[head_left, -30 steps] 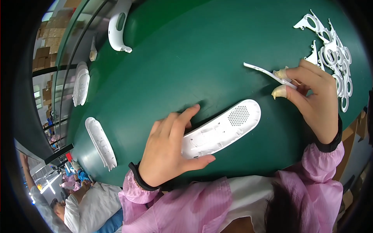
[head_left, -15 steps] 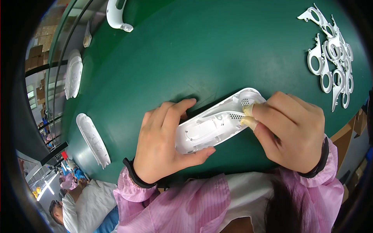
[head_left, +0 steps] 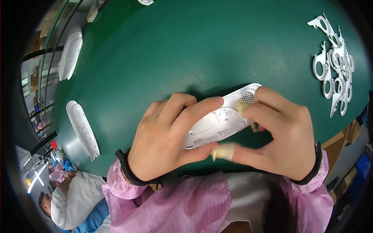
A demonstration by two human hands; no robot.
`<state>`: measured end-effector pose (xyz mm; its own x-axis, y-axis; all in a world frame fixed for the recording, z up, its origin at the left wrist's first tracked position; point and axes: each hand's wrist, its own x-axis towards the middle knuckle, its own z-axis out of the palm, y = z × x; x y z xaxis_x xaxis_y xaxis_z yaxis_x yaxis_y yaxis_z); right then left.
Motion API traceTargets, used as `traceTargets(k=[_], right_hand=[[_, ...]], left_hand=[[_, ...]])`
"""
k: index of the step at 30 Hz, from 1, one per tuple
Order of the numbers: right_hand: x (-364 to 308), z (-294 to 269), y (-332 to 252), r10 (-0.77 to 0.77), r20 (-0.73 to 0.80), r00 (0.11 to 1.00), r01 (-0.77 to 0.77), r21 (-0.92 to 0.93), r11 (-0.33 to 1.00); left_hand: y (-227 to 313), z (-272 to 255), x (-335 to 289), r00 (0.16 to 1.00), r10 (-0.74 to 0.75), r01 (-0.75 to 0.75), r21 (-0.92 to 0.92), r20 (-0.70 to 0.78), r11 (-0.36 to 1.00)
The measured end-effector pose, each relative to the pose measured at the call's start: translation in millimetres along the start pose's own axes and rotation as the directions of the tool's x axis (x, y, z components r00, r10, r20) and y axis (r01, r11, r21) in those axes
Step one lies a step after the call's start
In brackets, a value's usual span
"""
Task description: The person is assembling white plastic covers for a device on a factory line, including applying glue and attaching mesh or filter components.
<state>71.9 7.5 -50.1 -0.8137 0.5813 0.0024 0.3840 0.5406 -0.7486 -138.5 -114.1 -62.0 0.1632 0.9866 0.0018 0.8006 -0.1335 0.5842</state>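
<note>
Nearest the viewer, the striped pink smock (head_left: 182, 204) spread across the lower edge, and each of its gathered cuffs met a black wristband (head_left: 125, 169). Just above, the person's left hand (head_left: 161, 134) held an elongated white plastic shell (head_left: 202, 138) between thumb and fingers, the forefinger laid along its far rim and the thumb along the near one. The shell lay at a slant in front of the person, hollow side up, its right end pointing away, with a perforated grille (head_left: 248, 96) showing there. A thin white insert (head_left: 222, 115) sat inside, partly hidden by fingers.

The right hand (head_left: 281, 134) arched over the shell's right end, its grip wide: the forefinger reached into the shell by the grille, while the thumb stood well apart from it, close to the left thumb. Both wore yellowish finger covers (head_left: 227, 152); the thumb was blurred, and whether it touched the left one could not be told.

Farther out on the green tabletop (head_left: 167, 50), white ring-shaped brackets (head_left: 339, 62) overlapped in a pile at the right. Over on the left lay a white half-shell (head_left: 82, 130), open side up, and beyond it a stack of white shells (head_left: 72, 56). Past the table's left edge was a co-worker in a white top (head_left: 77, 196).
</note>
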Motion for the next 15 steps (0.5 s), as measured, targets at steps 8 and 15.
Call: traceTargets(k=[8, 15], right_hand=[[-9, -3, 1, -0.063, 0.073, 0.995, 0.077, -0.213, 0.974], [-10, 0, 12, -0.169, -0.039, 0.985, 0.156, -0.236, 0.959]], left_hand=[[14, -2, 3, 0.995, -0.089, 0.086, 0.059, 0.048, 0.995], [12, -3, 8, 0.980, -0.183, 0.190, -0.086, 0.083, 0.978]])
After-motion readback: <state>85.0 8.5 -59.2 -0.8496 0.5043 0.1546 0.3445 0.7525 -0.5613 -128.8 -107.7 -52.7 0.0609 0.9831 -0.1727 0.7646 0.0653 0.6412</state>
